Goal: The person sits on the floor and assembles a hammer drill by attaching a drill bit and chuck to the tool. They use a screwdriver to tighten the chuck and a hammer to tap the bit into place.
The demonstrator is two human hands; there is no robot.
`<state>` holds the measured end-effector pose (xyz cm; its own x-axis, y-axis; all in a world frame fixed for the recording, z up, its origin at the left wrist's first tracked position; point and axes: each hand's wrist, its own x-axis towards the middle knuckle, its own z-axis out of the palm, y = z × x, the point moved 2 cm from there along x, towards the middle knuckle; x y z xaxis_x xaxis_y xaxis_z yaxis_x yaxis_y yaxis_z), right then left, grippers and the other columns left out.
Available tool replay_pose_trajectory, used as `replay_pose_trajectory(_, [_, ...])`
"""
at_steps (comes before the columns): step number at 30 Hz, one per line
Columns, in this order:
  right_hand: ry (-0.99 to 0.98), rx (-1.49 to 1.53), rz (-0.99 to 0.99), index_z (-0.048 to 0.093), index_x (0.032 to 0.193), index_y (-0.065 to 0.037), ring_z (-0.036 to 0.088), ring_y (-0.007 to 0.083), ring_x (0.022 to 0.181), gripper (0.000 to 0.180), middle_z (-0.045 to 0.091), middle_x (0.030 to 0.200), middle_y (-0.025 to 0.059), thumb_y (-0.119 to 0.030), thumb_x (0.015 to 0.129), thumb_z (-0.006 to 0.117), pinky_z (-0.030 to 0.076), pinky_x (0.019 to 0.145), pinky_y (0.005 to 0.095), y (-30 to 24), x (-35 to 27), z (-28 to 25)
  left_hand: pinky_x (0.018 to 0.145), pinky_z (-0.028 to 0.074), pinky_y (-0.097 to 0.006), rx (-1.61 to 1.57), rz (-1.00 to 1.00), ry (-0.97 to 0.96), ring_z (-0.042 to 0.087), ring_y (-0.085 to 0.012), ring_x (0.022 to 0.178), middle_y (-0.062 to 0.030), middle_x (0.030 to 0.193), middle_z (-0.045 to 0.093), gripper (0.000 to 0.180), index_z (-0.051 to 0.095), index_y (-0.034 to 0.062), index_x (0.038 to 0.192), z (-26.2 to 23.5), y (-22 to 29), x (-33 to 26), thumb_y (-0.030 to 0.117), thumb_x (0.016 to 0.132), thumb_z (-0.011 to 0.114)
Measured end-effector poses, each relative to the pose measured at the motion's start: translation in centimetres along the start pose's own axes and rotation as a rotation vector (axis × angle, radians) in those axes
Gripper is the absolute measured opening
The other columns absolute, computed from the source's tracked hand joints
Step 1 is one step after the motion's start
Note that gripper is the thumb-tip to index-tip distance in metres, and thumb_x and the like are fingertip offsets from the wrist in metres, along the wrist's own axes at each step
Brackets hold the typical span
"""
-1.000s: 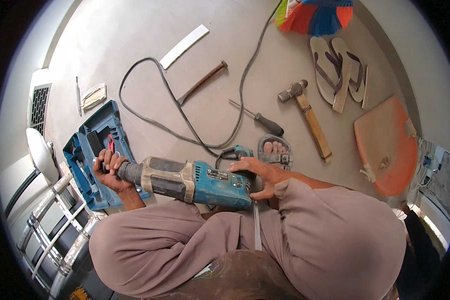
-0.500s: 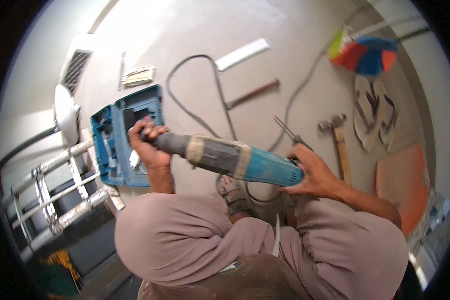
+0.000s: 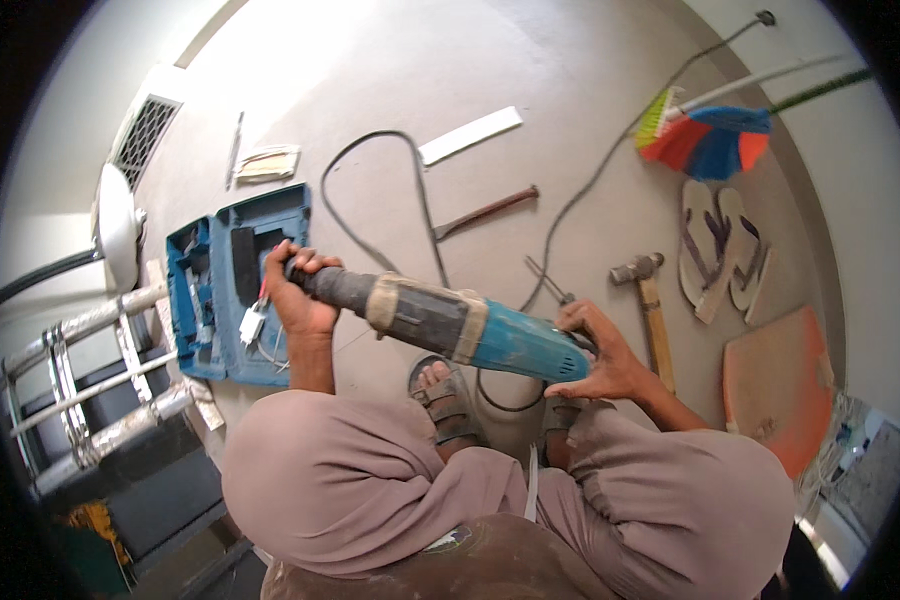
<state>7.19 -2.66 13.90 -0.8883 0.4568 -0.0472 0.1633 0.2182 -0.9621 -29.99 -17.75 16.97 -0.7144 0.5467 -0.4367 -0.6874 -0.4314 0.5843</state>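
Observation:
A blue and black rotary hammer drill [image 3: 518,337] lies level across my lap's front, above the floor. My left hand [image 3: 305,292] is wrapped round its dark chuck end. At the other end my right hand [image 3: 610,355] grips the rear handle, thumb on the near side and fingers over the far side. Tan tape or cloth bands circle the drill's dark body. Its cord [image 3: 427,200] loops over the floor. Just beyond my left hand, an open blue tool case [image 3: 260,210] holds a white cable piece and small parts.
A hammer [image 3: 652,310], a chisel [image 3: 490,212], a screwdriver [image 3: 545,275] and a white strip [image 3: 470,136] lie on the floor. To the right are flip-flops [image 3: 705,240], a colourful broom [image 3: 710,140] and an orange-edged board [image 3: 780,385]. A ladder [image 3: 100,375] stands at left.
The view has shifted, so floor things appear slightly left and lower. Both hands keep their hold on the drill, which stays nearly in the same pose.

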Motion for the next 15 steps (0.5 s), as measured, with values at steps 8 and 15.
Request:
replay_pose_trajectory(8, [-0.177, 0.082, -0.067, 0.062, 0.126, -0.004, 0.057, 0.0348, 0.121, 0.065, 0.062, 0.129, 0.0163, -0.027, 0.068, 0.083, 0.041, 0.105, 0.0442, 9.8, -0.4, 4.0, 0.075, 0.050, -0.032, 0.030, -0.021, -0.146, 0.056, -0.0080, 0.064, 0.0058, 0.069, 0.054, 0.015, 0.055, 0.0160, 0.080, 1.0, -0.5, 1.0, 0.024, 0.090, 0.064])
replay_pose_trajectory(15, [-0.153, -0.155, -0.303, 0.064, 0.118, -0.007, 0.061, 0.0294, 0.114, 0.060, 0.067, 0.114, 0.0130, -0.026, 0.064, 0.083, 0.036, 0.108, 0.0494, 8.7, -1.1, 5.7, 0.079, 0.056, -0.042, 0.076, -0.029, -0.065, 0.067, -0.0167, 0.084, -0.0003, 0.080, 0.064, 0.011, 0.062, 0.0118, 0.084, 0.9, 0.3, -0.8, 0.022, 0.087, 0.065])
